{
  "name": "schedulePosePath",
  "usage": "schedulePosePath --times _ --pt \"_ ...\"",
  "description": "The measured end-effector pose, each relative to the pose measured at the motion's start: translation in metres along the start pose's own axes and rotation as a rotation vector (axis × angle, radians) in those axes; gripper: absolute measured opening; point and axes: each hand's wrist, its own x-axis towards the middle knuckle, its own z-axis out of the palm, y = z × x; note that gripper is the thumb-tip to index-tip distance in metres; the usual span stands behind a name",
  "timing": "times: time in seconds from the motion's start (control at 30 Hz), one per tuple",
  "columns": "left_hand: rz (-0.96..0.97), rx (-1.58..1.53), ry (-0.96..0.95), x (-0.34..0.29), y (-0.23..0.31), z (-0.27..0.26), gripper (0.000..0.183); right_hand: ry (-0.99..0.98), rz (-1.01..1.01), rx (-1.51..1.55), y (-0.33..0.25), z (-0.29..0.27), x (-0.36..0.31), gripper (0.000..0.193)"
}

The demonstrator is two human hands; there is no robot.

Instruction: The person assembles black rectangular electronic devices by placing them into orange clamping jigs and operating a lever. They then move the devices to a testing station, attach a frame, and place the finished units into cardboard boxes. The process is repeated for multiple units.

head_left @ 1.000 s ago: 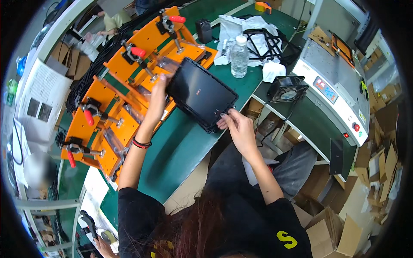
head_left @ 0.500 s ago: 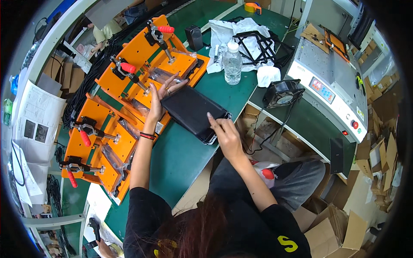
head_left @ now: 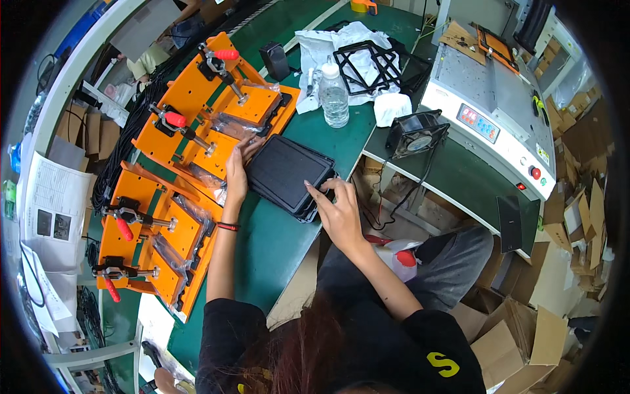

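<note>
A stack of thin black rectangular panels [head_left: 289, 172] lies at the front edge of the green table, its top face flat and dark. My left hand [head_left: 239, 169] holds its left edge, with the fingers reaching round the far left corner. My right hand [head_left: 340, 211] grips the near right corner, one fingertip resting on the top face and the others along the right side. The undersides of both grips are hidden by the stack. Just left of my left hand stand orange clamping fixtures [head_left: 187, 217] with red-handled toggle clamps and plastic-wrapped parts.
Beyond the stack stand a clear bottle [head_left: 334, 102] and black lattice frames [head_left: 367, 69] on white cloth. To the right are a small fan [head_left: 417, 134] and a grey machine [head_left: 479, 121] with a lit panel. Cardboard boxes [head_left: 518, 341] fill the lower right.
The black stack has come down flatter and a little left. My left fingers have moved from upright to round its edge, and my right hand has shifted onto its corner.
</note>
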Motion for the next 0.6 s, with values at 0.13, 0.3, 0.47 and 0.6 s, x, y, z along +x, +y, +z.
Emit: schedulePosePath --times 0.13,0.3,0.47,0.6 --pt "0.012 0.062 0.497 -0.044 0.011 0.014 0.056 0.026 0.182 0.175 0.01 -0.019 0.018 0.033" --pt "-0.097 -0.182 0.776 -0.11 0.007 0.077 0.066 -0.367 0.396 1.076 0.094 0.032 0.088 0.051" --pt "-0.18 -0.503 0.716 -0.093 -0.006 0.104 0.066 -0.955 0.44 1.245 0.099 0.069 0.092 0.067" --pt "-0.185 -0.527 0.697 -0.092 -0.001 0.107 0.061 -0.95 0.406 1.074 0.105 0.078 0.073 0.066"
